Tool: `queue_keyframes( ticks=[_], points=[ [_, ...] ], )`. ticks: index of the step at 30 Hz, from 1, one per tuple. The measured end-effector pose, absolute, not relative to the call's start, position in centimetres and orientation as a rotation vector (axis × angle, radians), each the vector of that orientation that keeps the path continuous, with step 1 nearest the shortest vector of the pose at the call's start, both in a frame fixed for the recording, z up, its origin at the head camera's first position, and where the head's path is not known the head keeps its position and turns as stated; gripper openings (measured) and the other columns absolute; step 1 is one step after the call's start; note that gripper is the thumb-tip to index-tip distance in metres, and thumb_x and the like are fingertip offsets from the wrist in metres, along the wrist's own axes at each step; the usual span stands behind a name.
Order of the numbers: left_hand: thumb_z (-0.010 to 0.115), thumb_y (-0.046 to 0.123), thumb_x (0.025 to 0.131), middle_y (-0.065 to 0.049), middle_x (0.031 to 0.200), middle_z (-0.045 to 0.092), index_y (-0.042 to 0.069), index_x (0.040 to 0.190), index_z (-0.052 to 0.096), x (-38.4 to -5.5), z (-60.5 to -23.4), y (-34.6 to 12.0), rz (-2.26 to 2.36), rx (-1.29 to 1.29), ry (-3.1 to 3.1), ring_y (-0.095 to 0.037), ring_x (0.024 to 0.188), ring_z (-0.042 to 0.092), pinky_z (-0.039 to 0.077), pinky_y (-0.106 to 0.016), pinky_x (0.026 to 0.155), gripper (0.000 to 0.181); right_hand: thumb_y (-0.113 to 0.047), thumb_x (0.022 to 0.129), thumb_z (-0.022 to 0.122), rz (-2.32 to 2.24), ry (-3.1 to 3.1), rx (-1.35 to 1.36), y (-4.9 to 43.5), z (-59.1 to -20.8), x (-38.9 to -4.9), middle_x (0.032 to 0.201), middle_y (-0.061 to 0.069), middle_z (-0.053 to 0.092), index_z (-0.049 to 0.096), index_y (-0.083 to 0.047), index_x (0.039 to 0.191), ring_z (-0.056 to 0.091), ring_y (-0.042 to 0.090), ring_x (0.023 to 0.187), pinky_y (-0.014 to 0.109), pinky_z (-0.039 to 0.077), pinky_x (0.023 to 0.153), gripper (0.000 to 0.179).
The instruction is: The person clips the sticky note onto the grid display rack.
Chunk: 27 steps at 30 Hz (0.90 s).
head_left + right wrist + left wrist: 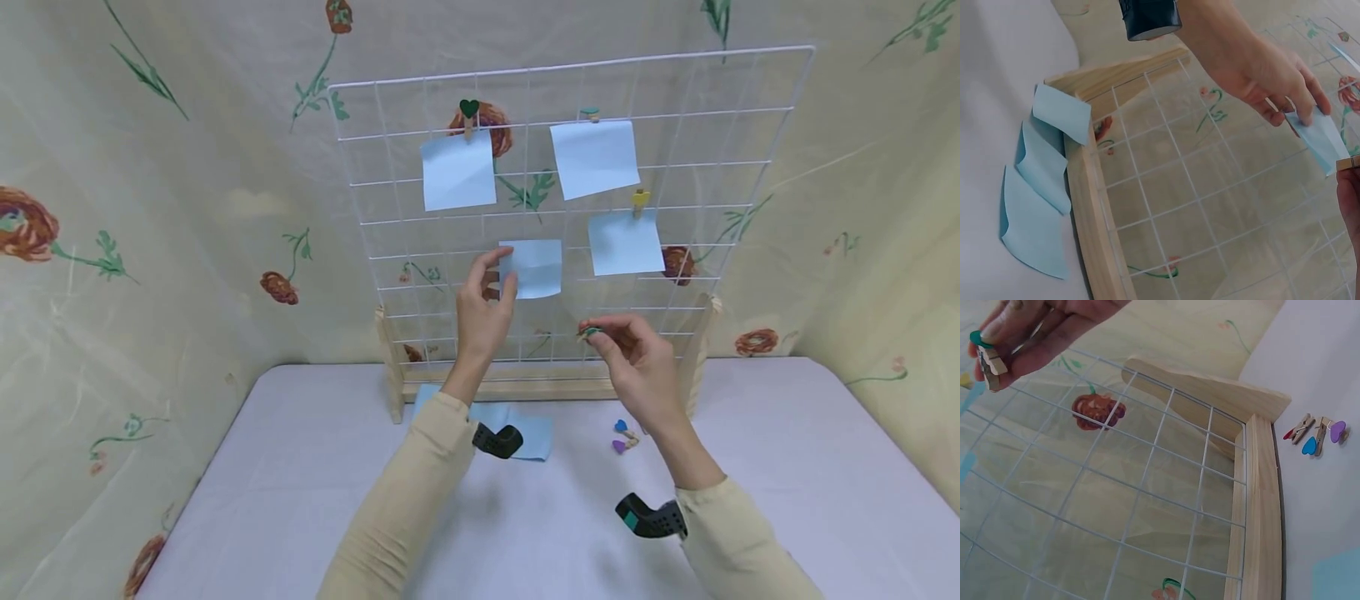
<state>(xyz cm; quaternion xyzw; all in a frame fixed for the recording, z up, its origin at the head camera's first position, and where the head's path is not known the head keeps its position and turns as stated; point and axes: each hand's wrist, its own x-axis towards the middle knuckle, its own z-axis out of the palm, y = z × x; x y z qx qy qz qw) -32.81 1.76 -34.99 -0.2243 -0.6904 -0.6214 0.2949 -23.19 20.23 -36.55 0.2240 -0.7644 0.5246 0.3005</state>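
In the head view my left hand (483, 312) pinches the left edge of a light blue paper note (538, 268) and holds it up against the white wire grid (480, 218). Lower and to the right, my right hand (647, 367) holds a small wooden clothespin (590, 332) between thumb and fingers. The left wrist view shows a green top on this clothespin (990, 362). From the right wrist, the note (1319, 140) hangs from the left fingers, and the clothespin (1347, 163) overlaps its lower corner.
Three other notes hang clipped on the grid, one under a green heart clothespin (468, 112) and one under a yellow clothespin (640, 202). Folded blue notes (1035, 212) lie by the wooden stand (517, 389). Loose heart clothespins (1317, 434) rest on the white table (300, 467).
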Motion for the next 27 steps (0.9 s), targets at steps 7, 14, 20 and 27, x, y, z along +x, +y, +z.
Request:
queue_keyframes(
  ticks=[7,14,20,27],
  points=[
    [0.057,0.007,0.092,-0.009,0.111,0.064,0.018,0.134,0.043,-33.0,-34.3,1.7,-1.669,-0.591,-1.801,-0.017,0.088,0.062,0.048,-0.023,0.066,0.046,0.004,0.091,0.055,1.413,-2.003,0.621,20.0,-35.8,-23.3,0.105,0.021,0.064,0.057,0.007,0.110,0.061,-0.002,0.094,0.011,0.049,0.082,0.020],
    [0.058,0.008,0.092,-0.009,0.111,0.064,0.017,0.133,0.043,-33.0,-33.8,1.8,-1.680,-0.586,-1.800,-0.016,0.089,0.062,0.048,-0.022,0.066,0.045,0.003,0.091,0.055,1.381,-2.015,0.606,19.8,-34.9,-23.4,0.104,0.020,0.064,0.056,0.007,0.111,0.061,-0.004,0.092,0.011,0.050,0.081,0.020],
    [0.058,0.008,0.092,-0.008,0.113,0.063,0.018,0.134,0.042,-33.0,-33.5,1.8,-1.682,-0.584,-1.812,-0.017,0.091,0.061,0.048,-0.022,0.068,0.046,0.003,0.091,0.055,1.376,-2.006,0.617,19.7,-34.2,-23.6,0.103,0.021,0.065,0.056,0.007,0.110,0.061,-0.004,0.092,0.011,0.050,0.081,0.019],
    [0.057,0.008,0.092,-0.010,0.115,0.063,0.015,0.134,0.042,-33.2,-33.1,2.0,-1.671,-0.595,-1.809,-0.020,0.093,0.062,0.050,-0.026,0.071,0.045,0.002,0.092,0.056,1.359,-2.008,0.629,19.5,-33.1,-24.0,0.104,0.018,0.065,0.057,0.005,0.111,0.061,-0.003,0.092,0.011,0.050,0.081,0.020]
  ],
)
